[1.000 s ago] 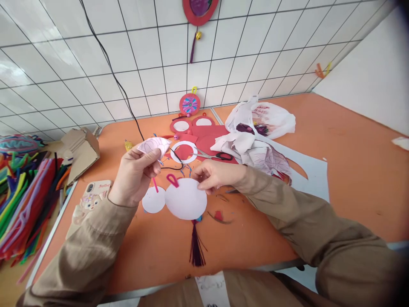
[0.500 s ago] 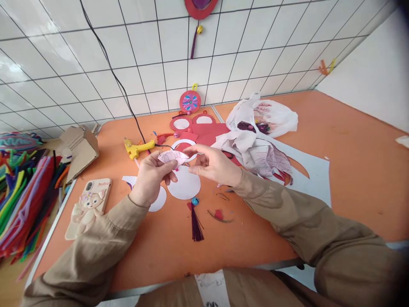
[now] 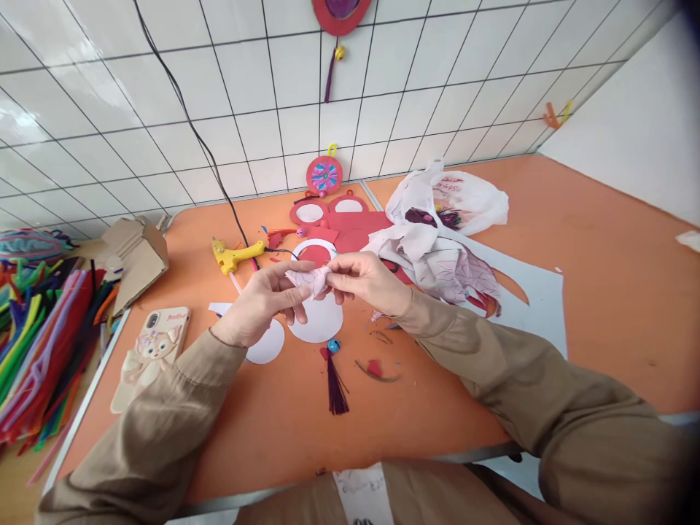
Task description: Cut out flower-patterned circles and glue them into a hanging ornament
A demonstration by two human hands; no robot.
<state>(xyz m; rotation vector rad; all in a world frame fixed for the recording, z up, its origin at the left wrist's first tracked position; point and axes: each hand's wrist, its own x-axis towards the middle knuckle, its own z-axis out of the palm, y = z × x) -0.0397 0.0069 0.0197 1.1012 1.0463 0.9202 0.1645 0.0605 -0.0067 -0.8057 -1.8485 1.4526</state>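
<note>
A small piece of white fabric with purple lines (image 3: 308, 280) is pinched between both hands above the table. My left hand (image 3: 266, 300) closes on its left side, thumb on top. My right hand (image 3: 367, 281) pinches the right end with thumb and fingertips; the fabric looks gathered there. Beneath the hands lie white paper discs (image 3: 320, 321), partly covered by my fingers. A dark purple tassel with a blue bell (image 3: 334, 345) rests on the table nearer to me. The yellow glue gun (image 3: 235, 255) lies beyond my left hand.
Crumpled patterned fabric (image 3: 432, 255) and a white plastic bag (image 3: 470, 200) lie at the right on white card. Red paper pieces (image 3: 358, 227) are at the back. A phone (image 3: 152, 354), cardboard (image 3: 136, 255) and colourful pipe cleaners (image 3: 44, 350) occupy the left. A black cord (image 3: 205, 149) hangs down.
My right hand has come in closer to the left. The fabric piece, earlier spread flatter with a strip at its right, is now bunched at its right end. Both hands sit slightly lower.
</note>
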